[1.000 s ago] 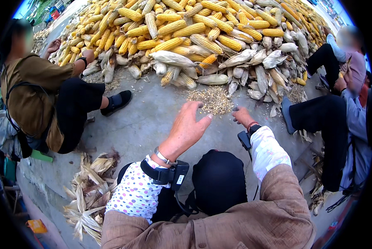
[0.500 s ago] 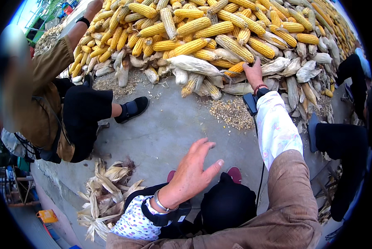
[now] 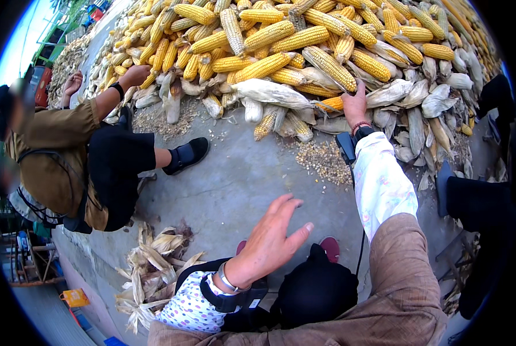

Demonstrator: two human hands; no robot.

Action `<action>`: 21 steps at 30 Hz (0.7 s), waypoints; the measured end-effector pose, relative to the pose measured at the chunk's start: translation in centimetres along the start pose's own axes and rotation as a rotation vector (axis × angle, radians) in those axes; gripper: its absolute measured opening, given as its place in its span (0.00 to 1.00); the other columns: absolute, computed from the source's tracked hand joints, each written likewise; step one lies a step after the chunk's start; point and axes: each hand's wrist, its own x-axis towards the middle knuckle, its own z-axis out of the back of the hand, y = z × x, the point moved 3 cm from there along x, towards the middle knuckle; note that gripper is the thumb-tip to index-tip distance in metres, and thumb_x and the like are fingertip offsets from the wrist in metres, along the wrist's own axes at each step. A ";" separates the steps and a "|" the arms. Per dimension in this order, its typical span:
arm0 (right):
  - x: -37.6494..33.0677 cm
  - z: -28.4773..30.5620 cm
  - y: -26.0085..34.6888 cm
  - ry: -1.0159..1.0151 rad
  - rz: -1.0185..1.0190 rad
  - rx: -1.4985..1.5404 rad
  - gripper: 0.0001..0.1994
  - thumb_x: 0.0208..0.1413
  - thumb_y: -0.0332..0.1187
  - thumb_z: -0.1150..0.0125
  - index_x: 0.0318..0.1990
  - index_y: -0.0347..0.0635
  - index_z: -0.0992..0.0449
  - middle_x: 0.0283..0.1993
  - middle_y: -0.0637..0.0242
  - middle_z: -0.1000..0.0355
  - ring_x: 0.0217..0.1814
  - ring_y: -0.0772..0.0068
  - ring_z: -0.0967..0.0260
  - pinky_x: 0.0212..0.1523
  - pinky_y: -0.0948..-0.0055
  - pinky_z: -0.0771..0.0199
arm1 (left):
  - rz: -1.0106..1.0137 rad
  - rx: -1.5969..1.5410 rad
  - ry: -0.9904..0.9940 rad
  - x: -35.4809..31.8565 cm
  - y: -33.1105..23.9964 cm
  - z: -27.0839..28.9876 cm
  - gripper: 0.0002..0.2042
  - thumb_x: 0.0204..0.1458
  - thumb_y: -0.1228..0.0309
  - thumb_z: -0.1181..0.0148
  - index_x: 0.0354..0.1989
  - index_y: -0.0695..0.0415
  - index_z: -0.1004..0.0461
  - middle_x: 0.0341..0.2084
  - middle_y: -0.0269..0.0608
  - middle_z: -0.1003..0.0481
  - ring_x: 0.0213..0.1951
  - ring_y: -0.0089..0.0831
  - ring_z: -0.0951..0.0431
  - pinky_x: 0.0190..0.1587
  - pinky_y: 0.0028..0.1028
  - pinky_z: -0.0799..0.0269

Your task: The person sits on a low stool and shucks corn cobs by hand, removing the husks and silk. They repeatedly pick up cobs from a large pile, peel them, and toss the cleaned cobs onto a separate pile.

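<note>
head view: i read the left hand (image 3: pixel 267 246) as empty, its grip spread above the grey ground (image 3: pixel 212 190). the right hand (image 3: pixel 355 106) is at the corn heap's (image 3: pixel 258 60) lower edge, beside a yellow corn ear (image 3: pixel 330 104); i cannot tell whether its grip pinches anything. loose kernels (image 3: pixel 324 164) lie near the heap.

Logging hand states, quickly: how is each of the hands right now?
Left hand: open, holding nothing.
Right hand: at the lower end of a corn cob; whether it grips cannot be told.
</note>
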 end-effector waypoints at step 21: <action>-14.6 16.7 -0.2 0.458 0.120 -0.268 0.08 0.36 0.26 0.41 0.29 0.36 0.25 0.32 0.57 0.29 0.38 0.62 0.31 0.42 0.70 0.31 | -0.138 0.107 -0.100 -4.6 -1.6 -1.0 0.22 0.52 0.62 0.44 0.51 0.64 0.35 0.55 0.56 0.39 0.55 0.51 0.36 0.55 0.38 0.38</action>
